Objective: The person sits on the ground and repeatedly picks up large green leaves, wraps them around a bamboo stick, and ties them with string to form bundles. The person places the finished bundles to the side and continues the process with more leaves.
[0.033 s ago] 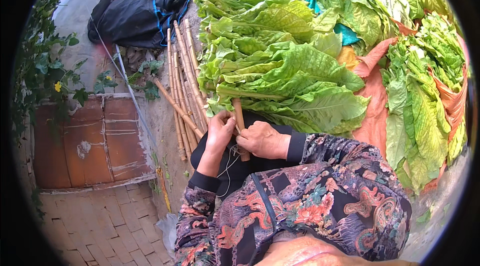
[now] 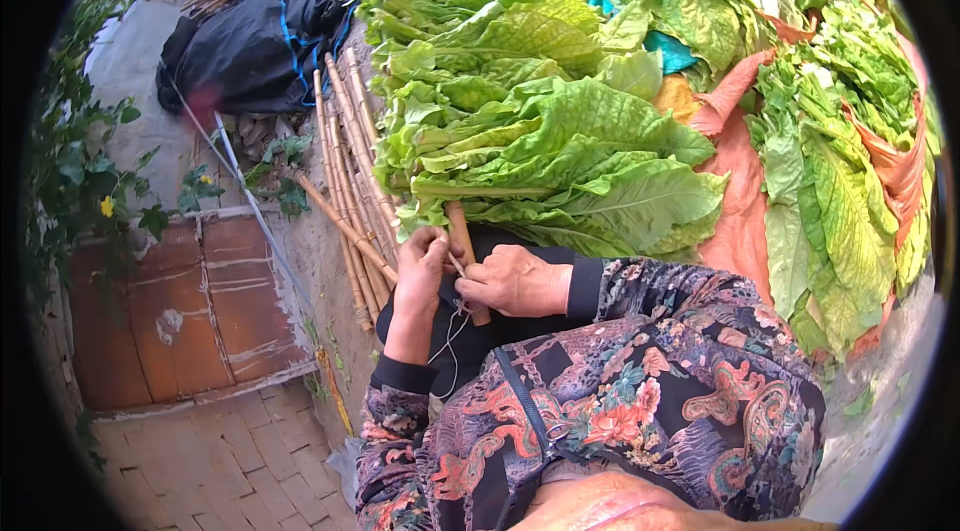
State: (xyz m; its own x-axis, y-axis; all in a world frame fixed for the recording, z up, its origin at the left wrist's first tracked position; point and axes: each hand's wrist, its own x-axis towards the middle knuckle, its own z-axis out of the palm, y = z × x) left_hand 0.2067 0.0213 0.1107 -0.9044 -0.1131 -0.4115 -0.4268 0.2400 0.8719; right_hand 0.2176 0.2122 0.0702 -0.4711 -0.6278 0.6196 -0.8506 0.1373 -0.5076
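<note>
My left hand (image 2: 417, 276) is closed in a pinch at the left side of a bamboo stick (image 2: 458, 228), which sticks out from under the green leaves (image 2: 560, 131). Just right of the stick, my right hand (image 2: 515, 280) is closed, fingers bent toward the left one. A pale string (image 2: 453, 336) runs between the fingers of both hands, and its loose ends hang down over my dark lap. Broad leaves lie stacked directly beyond my hands, stems toward the left. The fingertips are partly hidden.
Several bamboo poles (image 2: 345, 161) lie left of the leaves. Beyond them is a black bundle (image 2: 245, 51) with blue edging. An orange cloth (image 2: 738, 206) and another leaf pile (image 2: 835, 161) are at the right. A rusty metal panel (image 2: 180, 301) and climbing plants (image 2: 85, 161) stand left.
The whole view has shifted a little, so the surroundings sit further left in the picture. Both hands keep their pinched hold on the string beside the stick.
</note>
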